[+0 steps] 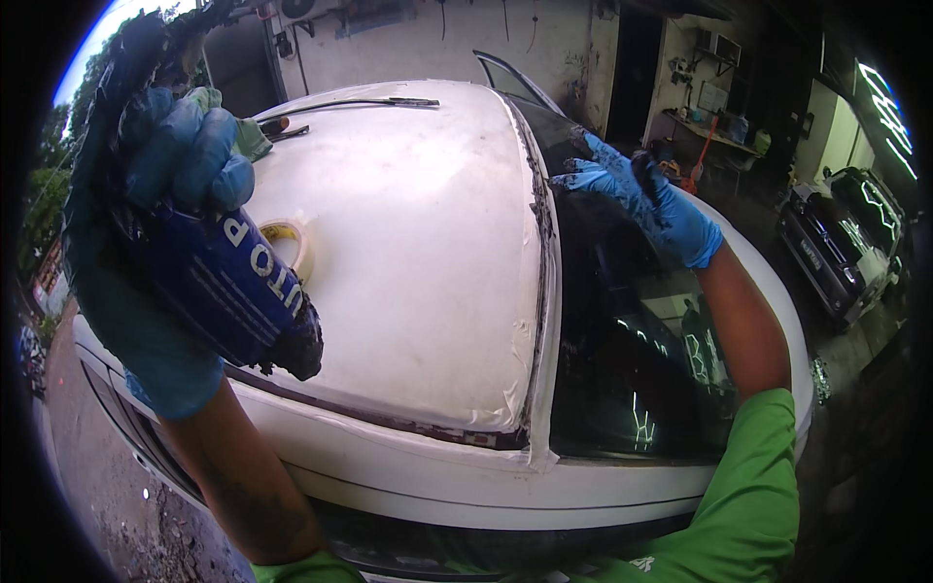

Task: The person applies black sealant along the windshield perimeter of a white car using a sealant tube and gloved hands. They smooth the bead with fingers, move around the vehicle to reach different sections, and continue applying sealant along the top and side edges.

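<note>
Much of a blue packet [219,277] shows below the left hand [190,155], whose gloved fingers curl closely round its upper part, above the left side of the roof [428,233]. The right hand [646,199] is over the glass [622,282], just beyond the roof's right edge, fingers stretched out and holding nothing that shows; whether the fingertips touch that edge, I cannot tell. A tape roll [305,257] lies on the roof.

The packet looks soft and fairly light, unlikely to break, though a hard squeeze could push out black paste. Its smeared lower end would probably be slippery, and the blackened gloves too; the cleaner blue middle seems the surer hold, cupped gently.
</note>
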{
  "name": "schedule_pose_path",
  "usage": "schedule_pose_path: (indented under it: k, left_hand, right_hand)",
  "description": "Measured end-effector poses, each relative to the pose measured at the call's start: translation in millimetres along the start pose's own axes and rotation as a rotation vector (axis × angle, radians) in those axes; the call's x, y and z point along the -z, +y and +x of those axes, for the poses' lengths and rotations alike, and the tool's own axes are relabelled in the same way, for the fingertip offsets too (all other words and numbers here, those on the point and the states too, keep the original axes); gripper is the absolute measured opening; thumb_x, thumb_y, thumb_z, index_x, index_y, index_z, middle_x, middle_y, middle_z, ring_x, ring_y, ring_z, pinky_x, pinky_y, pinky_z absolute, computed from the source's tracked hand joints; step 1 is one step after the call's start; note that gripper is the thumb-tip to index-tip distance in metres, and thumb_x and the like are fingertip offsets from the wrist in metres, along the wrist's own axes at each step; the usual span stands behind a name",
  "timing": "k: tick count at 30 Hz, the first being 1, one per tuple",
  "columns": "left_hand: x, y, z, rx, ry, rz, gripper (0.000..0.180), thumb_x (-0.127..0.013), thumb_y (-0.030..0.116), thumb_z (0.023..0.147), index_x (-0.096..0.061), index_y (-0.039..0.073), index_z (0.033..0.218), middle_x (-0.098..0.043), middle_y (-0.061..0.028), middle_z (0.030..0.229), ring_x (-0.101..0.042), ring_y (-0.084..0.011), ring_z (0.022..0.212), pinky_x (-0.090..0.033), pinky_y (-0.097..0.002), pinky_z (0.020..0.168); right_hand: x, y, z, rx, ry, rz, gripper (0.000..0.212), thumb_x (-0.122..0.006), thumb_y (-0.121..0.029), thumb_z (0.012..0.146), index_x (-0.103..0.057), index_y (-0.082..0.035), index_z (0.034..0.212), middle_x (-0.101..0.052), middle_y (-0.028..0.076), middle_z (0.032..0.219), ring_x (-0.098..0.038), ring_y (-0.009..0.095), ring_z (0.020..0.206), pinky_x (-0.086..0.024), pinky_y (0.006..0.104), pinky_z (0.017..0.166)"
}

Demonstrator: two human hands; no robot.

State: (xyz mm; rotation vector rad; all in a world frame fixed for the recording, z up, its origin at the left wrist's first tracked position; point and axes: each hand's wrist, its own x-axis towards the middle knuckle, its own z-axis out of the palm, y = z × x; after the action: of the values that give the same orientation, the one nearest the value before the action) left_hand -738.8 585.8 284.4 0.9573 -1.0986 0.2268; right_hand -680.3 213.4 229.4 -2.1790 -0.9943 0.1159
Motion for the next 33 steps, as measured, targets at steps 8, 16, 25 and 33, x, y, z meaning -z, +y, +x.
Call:
schedule_pose_path:
  k: [8,16,25,33]
  left_hand:
    - [-1,2,3,0.026,-0.03,0.024,0.013,-0.045,0.019,0.1,-0.047,0.006,0.097,-0.041,-0.0001,0.078,-0.038,-0.0114,0.075,-0.035,-0.0272,0.067]
    - [5,2,2,0.033,-0.062,-0.031,0.019,-0.043,0.019,0.1,-0.048,0.002,0.106,-0.042,-0.0011,0.082,-0.037,-0.0129,0.079,-0.035,-0.028,0.069]
    - [2,2,-1,0.016,0.01,-0.007,0.019,-0.048,0.019,0.098,-0.048,0.002,0.107,-0.042,-0.0008,0.081,-0.038,-0.0128,0.078,-0.035,-0.028,0.069]
    - [4,0,4,0.049,-0.062,-0.055,0.014,-0.05,0.017,0.097,-0.048,0.004,0.102,-0.042,-0.0004,0.08,-0.038,-0.0118,0.076,-0.035,-0.027,0.068]
  right_hand:
    - [-11,45,-2,-0.03,0.209,-0.161,0.071,-0.025,-0.057,0.099,-0.021,-0.008,0.15,-0.028,0.016,0.154,-0.029,0.031,0.141,-0.022,0.0415,0.116]
    - [-22,27,-2,0.074,0.095,-0.612,0.074,-0.033,-0.061,0.095,-0.03,-0.01,0.148,-0.025,0.017,0.154,-0.02,0.033,0.144,-0.009,0.0563,0.116]
    - [-16,15,-20,0.154,0.011,-0.056,0.08,-0.037,-0.066,0.091,-0.037,-0.008,0.145,-0.029,0.014,0.153,-0.023,0.033,0.143,-0.01,0.0563,0.116]
    - [-30,8,-16,0.211,0.089,-1.019,0.088,-0.051,-0.068,0.082,-0.032,-0.013,0.148,-0.042,0.014,0.145,-0.031,0.031,0.14,-0.004,0.0606,0.116]
